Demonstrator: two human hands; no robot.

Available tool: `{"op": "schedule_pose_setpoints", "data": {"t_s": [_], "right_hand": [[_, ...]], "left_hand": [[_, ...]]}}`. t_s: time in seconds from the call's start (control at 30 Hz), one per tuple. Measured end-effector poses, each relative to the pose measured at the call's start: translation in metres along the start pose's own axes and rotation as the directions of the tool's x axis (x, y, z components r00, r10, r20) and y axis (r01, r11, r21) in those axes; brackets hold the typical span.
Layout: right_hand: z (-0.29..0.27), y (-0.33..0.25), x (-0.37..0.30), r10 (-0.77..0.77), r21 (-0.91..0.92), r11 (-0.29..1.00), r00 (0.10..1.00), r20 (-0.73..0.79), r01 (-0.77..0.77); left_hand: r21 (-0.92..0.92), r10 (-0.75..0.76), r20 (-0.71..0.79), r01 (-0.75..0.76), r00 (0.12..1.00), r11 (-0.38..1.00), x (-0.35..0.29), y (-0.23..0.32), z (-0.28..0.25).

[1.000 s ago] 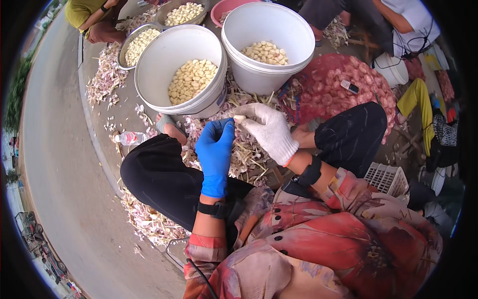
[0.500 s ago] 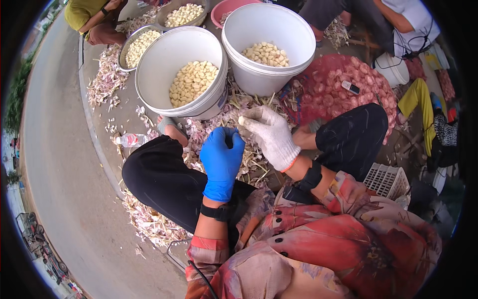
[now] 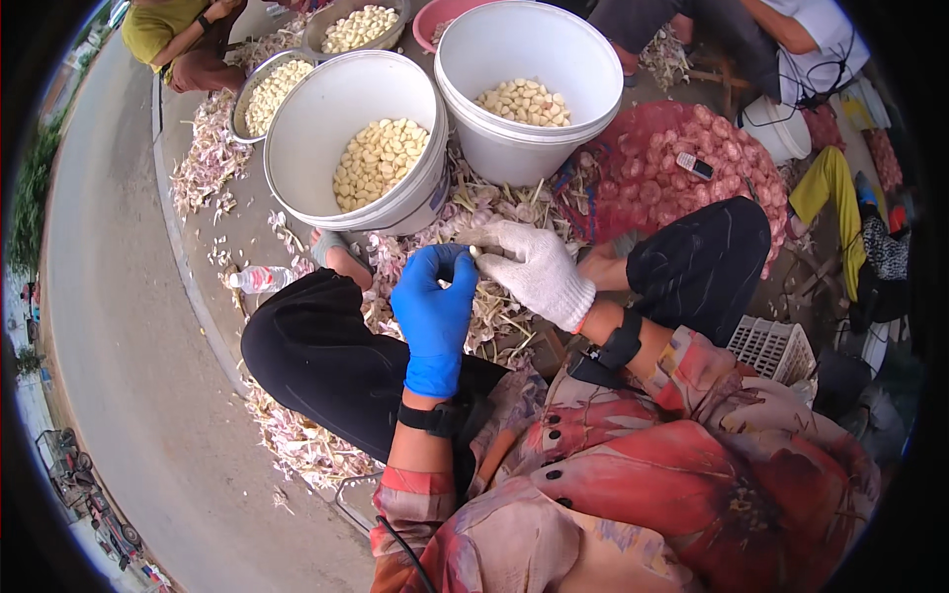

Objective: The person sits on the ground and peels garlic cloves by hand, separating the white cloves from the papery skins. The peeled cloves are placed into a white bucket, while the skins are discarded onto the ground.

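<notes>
One garlic clove (image 3: pixel 475 252) between two gloved hands (image 3: pixel 432 311) (image 3: pixel 539 272).

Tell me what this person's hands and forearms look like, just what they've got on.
The left hand wears a plain blue glove; the right hand wears a whitish knit glove with orange trim at the cuff. Each wrist has a black strap. The sleeves are patterned in reds and pinks, with a black cable by the left one.
</notes>
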State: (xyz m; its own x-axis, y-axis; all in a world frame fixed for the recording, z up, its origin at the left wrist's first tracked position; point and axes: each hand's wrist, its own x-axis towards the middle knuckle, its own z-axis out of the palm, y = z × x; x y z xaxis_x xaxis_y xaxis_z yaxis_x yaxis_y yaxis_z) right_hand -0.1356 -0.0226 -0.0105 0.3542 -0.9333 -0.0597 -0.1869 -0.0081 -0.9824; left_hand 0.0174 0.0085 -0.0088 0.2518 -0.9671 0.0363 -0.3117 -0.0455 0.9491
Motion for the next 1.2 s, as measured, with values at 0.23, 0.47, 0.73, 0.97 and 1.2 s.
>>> {"op": "schedule_pose_setpoints", "data": {"t_s": [0.23, 0.47, 0.73, 0.97, 1.2], "right_hand": [[-0.017, -0.033, 0.048, 0.153, 0.638, 0.751, 0.984, 0.086, -0.173], [-0.077, 0.019, 0.139, 0.200, -0.383, 0.921, 0.935, 0.293, -0.077], [-0.035, 0.197, 0.092, 0.528, -0.944, 0.313, 0.845, 0.086, -0.100], [-0.049, 0.135, 0.112, 0.549, -0.863, 0.491, 0.811, 0.202, -0.118], [-0.063, 0.030, 0.059, -0.067, -0.448, 0.878, 0.970, 0.234, 0.169]], "left_hand": [[-0.284, -0.380, 0.037, 0.374, 0.924, 0.883, 0.006, -0.010, -0.015], [-0.369, -0.298, -0.080, 0.249, 0.951, 0.895, 0.012, -0.003, -0.018], [-0.395, -0.384, 0.121, 0.399, 0.915, 0.827, 0.020, 0.003, -0.012], [-0.364, -0.431, 0.130, 0.447, 0.893, 0.817, 0.025, -0.008, -0.008], [-0.346, -0.708, 0.398, 0.810, 0.584, 0.474, 0.015, -0.039, 0.014]]}}
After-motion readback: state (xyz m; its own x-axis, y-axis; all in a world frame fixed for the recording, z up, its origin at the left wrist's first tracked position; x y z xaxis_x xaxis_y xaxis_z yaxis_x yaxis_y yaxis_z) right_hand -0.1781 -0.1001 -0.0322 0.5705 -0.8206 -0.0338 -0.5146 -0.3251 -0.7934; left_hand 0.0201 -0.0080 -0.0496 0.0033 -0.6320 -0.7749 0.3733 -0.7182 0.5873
